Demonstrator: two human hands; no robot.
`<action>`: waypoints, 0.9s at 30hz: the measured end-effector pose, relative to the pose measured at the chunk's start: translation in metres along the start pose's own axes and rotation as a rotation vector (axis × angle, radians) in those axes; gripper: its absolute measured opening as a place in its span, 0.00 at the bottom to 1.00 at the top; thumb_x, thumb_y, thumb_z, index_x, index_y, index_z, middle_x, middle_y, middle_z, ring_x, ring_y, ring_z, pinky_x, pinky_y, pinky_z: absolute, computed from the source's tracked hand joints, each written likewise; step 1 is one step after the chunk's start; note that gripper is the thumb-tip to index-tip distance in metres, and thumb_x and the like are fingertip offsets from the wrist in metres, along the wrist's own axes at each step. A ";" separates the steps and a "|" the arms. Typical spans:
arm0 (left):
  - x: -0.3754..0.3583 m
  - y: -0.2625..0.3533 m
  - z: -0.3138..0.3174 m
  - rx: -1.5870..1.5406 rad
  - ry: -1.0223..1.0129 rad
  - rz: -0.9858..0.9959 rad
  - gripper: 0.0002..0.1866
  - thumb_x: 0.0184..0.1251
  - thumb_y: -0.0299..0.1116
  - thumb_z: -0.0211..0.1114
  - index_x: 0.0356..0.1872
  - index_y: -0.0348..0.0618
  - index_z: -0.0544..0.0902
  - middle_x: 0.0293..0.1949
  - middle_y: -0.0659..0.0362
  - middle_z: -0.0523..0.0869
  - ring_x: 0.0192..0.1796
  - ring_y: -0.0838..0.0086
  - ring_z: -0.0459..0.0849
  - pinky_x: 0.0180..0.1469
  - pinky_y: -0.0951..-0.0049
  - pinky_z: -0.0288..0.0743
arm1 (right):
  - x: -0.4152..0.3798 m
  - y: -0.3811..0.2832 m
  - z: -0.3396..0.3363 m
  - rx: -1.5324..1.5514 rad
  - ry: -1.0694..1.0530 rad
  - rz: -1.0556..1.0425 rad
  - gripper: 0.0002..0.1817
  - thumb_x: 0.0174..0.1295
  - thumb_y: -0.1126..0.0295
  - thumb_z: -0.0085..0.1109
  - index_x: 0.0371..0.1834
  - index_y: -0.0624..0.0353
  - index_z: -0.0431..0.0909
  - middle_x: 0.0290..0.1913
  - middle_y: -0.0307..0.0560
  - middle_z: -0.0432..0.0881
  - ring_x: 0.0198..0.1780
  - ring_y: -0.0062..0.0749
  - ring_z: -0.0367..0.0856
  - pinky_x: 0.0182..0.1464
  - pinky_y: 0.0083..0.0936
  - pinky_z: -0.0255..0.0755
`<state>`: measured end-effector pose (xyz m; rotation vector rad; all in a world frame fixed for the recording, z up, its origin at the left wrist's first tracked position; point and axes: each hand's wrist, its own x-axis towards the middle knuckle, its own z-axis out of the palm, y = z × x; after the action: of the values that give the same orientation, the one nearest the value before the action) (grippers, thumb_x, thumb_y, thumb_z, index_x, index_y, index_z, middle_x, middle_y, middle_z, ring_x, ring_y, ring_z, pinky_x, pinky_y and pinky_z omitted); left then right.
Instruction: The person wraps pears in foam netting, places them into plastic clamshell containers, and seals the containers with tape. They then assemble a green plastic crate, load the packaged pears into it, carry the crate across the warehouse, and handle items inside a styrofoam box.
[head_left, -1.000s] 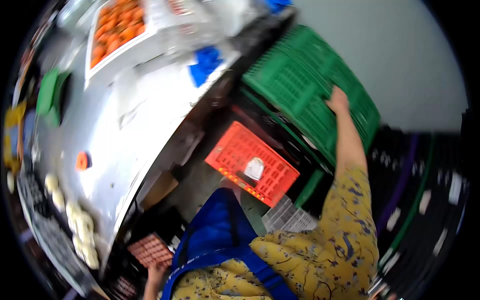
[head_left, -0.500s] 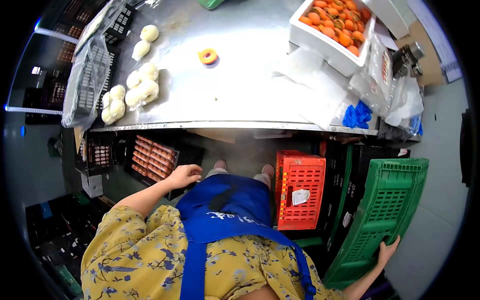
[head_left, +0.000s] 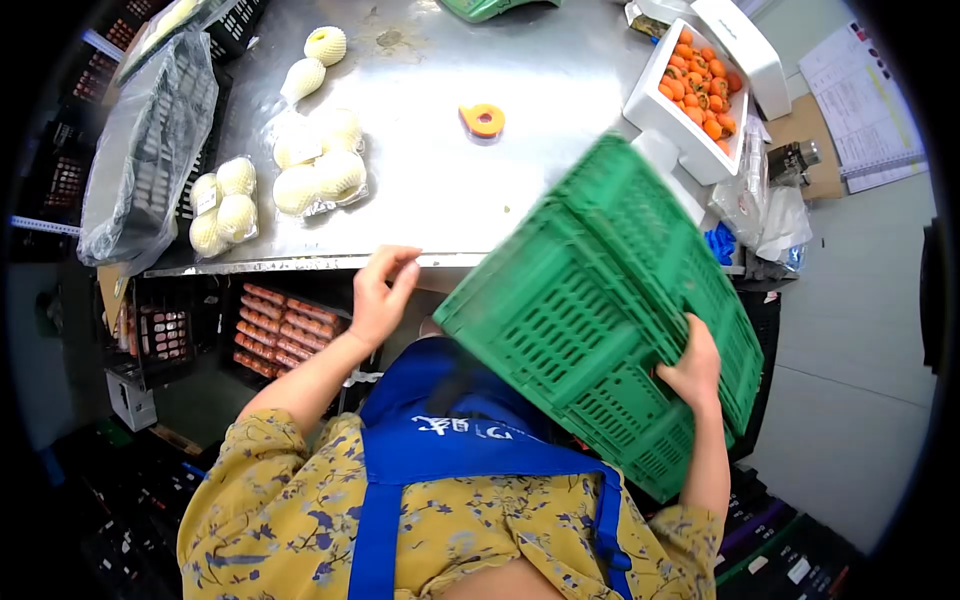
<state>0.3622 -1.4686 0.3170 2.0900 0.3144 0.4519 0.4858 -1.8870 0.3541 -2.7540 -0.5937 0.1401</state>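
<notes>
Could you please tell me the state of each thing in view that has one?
Green crate, apparently folded flat, tilted
Right hand, gripping the crate
Left hand, open, holding nothing
White box, open, filled with orange fruit
Tape dispenser, lying on the table
Packs of netted fruit, film-wrapped
Black crate at left, draped in clear plastic

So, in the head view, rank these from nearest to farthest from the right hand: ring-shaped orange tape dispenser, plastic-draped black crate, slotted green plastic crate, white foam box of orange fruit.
1. Green crate: in the right hand's grip.
2. White box: right end of the metal table.
3. Tape dispenser: mid-table.
4. Black crate: table's left end, farthest.
</notes>
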 end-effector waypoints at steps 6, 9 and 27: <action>0.063 -0.036 -0.031 -0.295 0.093 -0.107 0.09 0.64 0.28 0.57 0.41 0.35 0.79 0.32 0.61 0.80 0.35 0.81 0.76 0.39 0.80 0.70 | 0.067 -0.075 0.041 -0.090 -0.242 -0.232 0.38 0.29 0.67 0.68 0.50 0.61 0.66 0.42 0.53 0.74 0.47 0.47 0.73 0.49 0.36 0.69; 0.058 -0.037 -0.030 -0.236 0.130 -0.102 0.09 0.63 0.28 0.59 0.41 0.35 0.79 0.34 0.59 0.80 0.37 0.78 0.78 0.43 0.77 0.71 | 0.097 -0.098 0.062 -0.131 -0.320 -0.302 0.38 0.29 0.66 0.69 0.50 0.59 0.66 0.41 0.51 0.73 0.46 0.45 0.73 0.46 0.36 0.69; 0.112 -0.027 0.079 0.491 -0.217 0.478 0.20 0.52 0.36 0.65 0.47 0.43 0.76 0.43 0.57 0.77 0.48 0.60 0.75 0.53 0.59 0.67 | 0.287 -0.111 0.045 0.048 -0.121 -0.490 0.22 0.55 0.56 0.58 0.50 0.52 0.70 0.40 0.56 0.79 0.43 0.51 0.78 0.44 0.41 0.72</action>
<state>0.4962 -1.4700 0.2778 2.6787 -0.2367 0.4499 0.6969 -1.6585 0.3395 -2.4793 -1.2537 0.2018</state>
